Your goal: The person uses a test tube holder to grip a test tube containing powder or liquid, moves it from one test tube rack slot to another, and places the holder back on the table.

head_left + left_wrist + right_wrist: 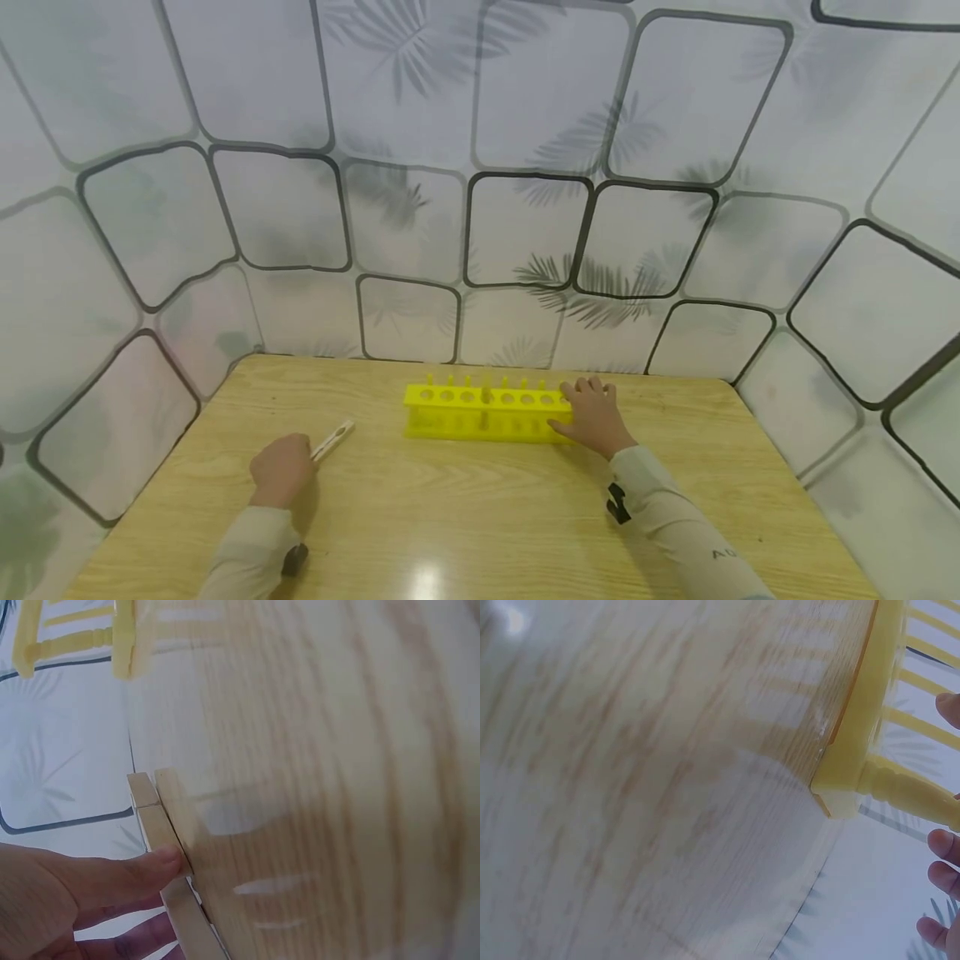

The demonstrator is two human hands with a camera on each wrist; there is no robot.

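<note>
My left hand (281,469) holds a wooden test tube clamp (332,440) over the left part of the table, its tip pointing away and to the right. In the left wrist view the thumb (166,859) presses along one wooden arm of the clamp (154,821), with other fingers behind. A yellow test tube rack (517,407) stands upright near the back, with a row of round holes on top and pegs behind. My right hand (596,419) grips its right end, thumb in front and fingers over the far side. The right wrist view shows the rack's end post (911,795) between thumb and fingers.
The light wood table (450,517) carries the rack and reflects a bright light near the front. Behind and at both sides hang pale patterned curtain walls (525,233), close to the table's back edge.
</note>
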